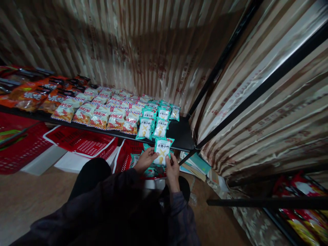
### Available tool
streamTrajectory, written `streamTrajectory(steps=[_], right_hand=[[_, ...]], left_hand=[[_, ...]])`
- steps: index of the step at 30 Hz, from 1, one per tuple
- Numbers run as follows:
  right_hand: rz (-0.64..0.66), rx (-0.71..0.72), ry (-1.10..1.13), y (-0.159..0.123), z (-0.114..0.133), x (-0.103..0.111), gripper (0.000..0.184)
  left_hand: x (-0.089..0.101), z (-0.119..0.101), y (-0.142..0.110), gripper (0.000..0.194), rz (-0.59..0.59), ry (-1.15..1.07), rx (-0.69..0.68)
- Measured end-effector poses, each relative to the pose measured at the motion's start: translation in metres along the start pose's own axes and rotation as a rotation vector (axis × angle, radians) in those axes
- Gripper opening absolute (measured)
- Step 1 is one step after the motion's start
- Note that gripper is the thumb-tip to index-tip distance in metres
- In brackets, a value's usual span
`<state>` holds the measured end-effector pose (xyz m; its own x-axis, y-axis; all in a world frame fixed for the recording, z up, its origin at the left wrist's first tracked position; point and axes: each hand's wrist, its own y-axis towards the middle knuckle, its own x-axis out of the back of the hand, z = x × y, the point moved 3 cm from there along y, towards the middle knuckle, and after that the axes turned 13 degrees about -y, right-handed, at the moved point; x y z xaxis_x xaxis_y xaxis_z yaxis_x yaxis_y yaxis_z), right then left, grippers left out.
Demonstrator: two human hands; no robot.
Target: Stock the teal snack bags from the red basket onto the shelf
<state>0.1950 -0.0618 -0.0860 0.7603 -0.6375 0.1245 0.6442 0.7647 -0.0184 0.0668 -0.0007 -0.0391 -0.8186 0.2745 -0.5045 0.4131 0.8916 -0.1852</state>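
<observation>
Between my two hands is a teal and white snack bag (162, 152), its printed front turned up toward me. My left hand (146, 160) pinches its left edge, and my right hand (173, 168) grips the lower right edge with the thumb on the front. Just beyond it, similar teal snack bags (161, 128) lie in rows at the right end of a black shelf (181, 131). Below my hands, a red basket (125, 155) holds more teal bags, partly hidden by my hands and the held bag.
White and red snack bags (98, 114) and orange bags (33, 95) fill the shelf to the left. Red baskets (79, 140) stand underneath. A black metal post (246, 106) slants across the right, before a striped curtain (279, 130). Papers (196, 164) lie beneath the shelf end.
</observation>
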Motion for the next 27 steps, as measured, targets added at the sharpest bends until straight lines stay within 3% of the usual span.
streamTrajectory(steps=[7,13,21,27], right_hand=[[-0.029,0.031,0.031,0.025,0.001,0.016,0.059],[-0.066,0.047,0.044,0.041,0.01,0.025,0.057],[-0.043,0.061,0.08,0.065,0.02,0.031,0.062],[-0.104,0.095,0.025,0.083,0.023,0.034,0.059]], left_hand=[[-0.023,-0.002,0.014,0.045,0.042,0.045,0.004],[-0.039,-0.004,0.028,0.04,-0.01,0.071,-0.041],[-0.057,-0.008,0.063,0.033,-0.02,0.209,-0.168],[-0.069,-0.006,0.084,0.032,-0.038,0.307,-0.15]])
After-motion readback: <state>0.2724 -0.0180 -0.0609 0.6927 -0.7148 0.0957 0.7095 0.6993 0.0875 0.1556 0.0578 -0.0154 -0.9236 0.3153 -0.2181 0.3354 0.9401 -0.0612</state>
